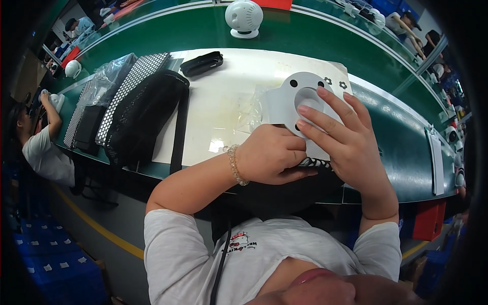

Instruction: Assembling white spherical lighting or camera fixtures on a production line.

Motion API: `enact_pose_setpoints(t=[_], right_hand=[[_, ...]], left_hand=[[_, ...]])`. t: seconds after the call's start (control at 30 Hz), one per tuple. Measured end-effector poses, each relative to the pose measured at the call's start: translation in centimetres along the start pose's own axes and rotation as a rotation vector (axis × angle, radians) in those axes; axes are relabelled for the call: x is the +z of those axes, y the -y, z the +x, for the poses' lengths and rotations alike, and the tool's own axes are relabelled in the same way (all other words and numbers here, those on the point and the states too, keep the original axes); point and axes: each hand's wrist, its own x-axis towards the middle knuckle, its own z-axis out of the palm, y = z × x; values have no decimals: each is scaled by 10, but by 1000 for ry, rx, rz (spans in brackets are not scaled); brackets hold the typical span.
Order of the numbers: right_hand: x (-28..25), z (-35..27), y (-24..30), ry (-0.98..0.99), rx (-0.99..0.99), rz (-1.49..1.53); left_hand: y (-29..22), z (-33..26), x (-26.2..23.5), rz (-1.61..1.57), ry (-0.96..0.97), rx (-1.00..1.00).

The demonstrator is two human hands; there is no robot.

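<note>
A white plastic piece (284, 99) lies at the right of the white work mat. It has a rounded plate with black round pads and a recessed ring in its middle; it looks like the underside of a device. My right hand (351, 140) rests on it with fingers stretched and spread, the tips over the ring. Close to its near edge, my left hand (269, 155) is closed, thumb toward the right. What it grips is hidden by its fingers. A black-and-white patterned edge (319, 162) shows beside the left thumb, partly under my right hand.
Left on the table lie black mesh pouches (145, 109), a clear plastic bag (109, 76) and a black strap (180, 129). A black bundle (202, 63) sits at the mat's far edge. A white rounded device (244, 19) stands beyond. A co-worker (46, 137) sits at left.
</note>
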Motion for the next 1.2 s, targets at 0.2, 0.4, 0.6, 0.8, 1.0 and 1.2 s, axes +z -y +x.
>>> enact_pose_setpoints(t=[0.2, 0.4, 0.6, 0.8, 1.0, 1.2], right_hand=[[-5, -17, -8, -79, 145, 462], [3, -40, 7, -7, 305, 577], [11, -46, -3, 43, 313, 720], [14, -44, 3, 15, 399, 792], [18, -44, 0, -254, 116, 433], [14, -40, 1, -280, 34, 339]], left_hand=[[-1, 0, 0, -46, -59, -13], [-3, -2, -1, -181, -47, -180], [-4, 5, -6, -349, 68, -261], [-1, 1, -3, -346, 10, -255], [-2, 1, -2, -236, -9, -193], [-1, 2, -1, -243, -32, -130]])
